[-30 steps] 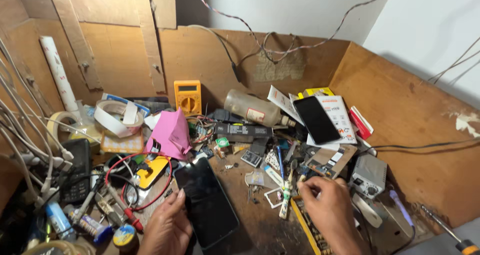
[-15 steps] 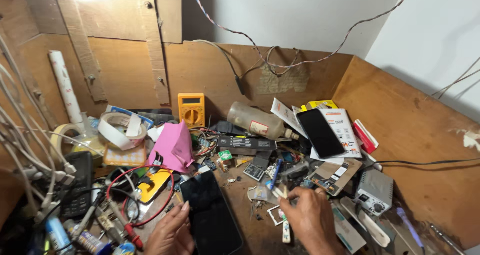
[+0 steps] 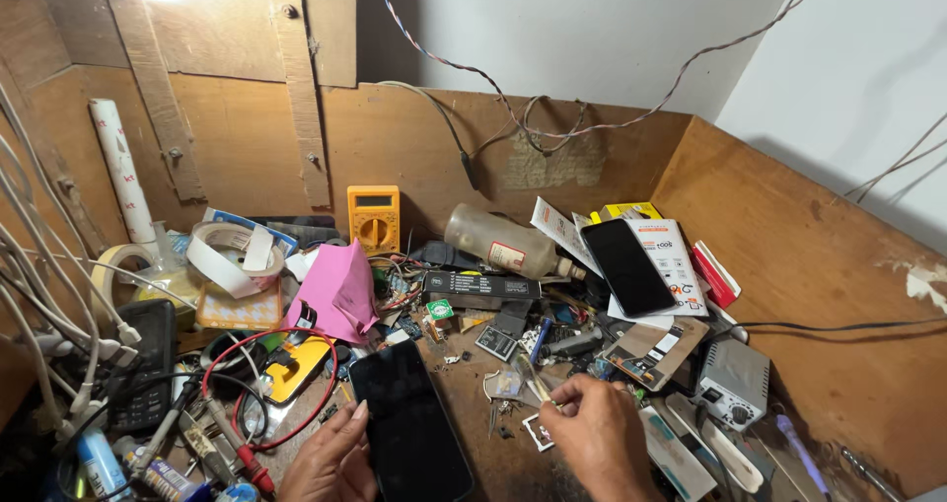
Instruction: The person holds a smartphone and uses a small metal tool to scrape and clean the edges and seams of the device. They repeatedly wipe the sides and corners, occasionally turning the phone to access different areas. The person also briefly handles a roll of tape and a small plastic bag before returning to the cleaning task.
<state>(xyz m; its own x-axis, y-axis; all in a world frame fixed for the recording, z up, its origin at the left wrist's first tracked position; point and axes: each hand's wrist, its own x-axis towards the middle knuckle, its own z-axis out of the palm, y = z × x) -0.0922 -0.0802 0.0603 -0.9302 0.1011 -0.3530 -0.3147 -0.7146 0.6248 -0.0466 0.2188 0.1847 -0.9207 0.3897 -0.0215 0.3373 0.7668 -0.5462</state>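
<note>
1. Black slab-shaped smartphone with a dark glass face [image 3: 412, 425] is what I've got in hand, lying face-up near the front edge of the wooden bench [image 3: 464, 379], slightly angled.
2. My left hand [image 3: 330, 458] is steadying it along the left edge, fingers loosely wrapped on the side, not clenched hard.
3. My right hand [image 3: 597, 438] is just right of the phone, pinching thin metal tweezers [image 3: 535, 382] between thumb and fingertips, tips pointing up and left over the clutter.
4. To do this well, I reckon the left hand should keep the phone flat and pinned so it can't skate on the bench, and the tweezers should be kept low and steady, away from the glass.
5. Stuff around: a red test lead [image 3: 296, 403] loops just left of the phone, a pink folded paper cone [image 3: 340, 290] sits behind it, a yellow multimeter [image 3: 374, 218] leans on the back wall, and a second black phone [image 3: 627, 266] rests on white leaflets to the right.
6. In the way: small chips and loose parts [image 3: 503, 339] litter the gap between the phone and my right hand, easy to knock or snag.
</note>
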